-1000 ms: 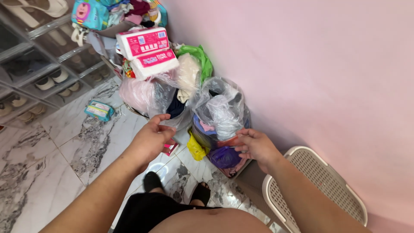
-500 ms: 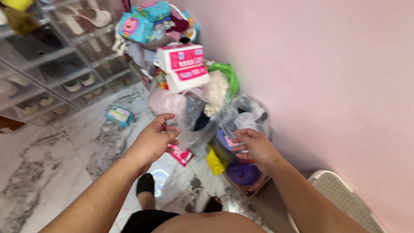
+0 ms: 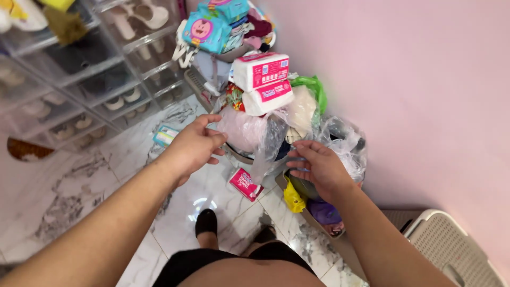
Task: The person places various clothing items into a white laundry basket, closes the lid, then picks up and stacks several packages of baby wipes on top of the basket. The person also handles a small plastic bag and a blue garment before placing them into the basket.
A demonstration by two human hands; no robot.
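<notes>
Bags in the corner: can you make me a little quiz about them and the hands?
1. True or false: the left hand holds a shoe.
2. What lies on the floor under the clear bag? A) pink packet B) ball C) cup
3. What colour is the wall?

Key: 1 false, its fingers are spread near the pink bag, holding nothing. 2 A. 3 pink.

Both arms are seen bare to the frame's edge, with no sleeves, rings or watch on the left hand (image 3: 194,146) or right hand (image 3: 319,167). Black shorts (image 3: 223,266) are worn, a bare midriff is seen just below them, and black slippers (image 3: 206,222) just above them.
</notes>
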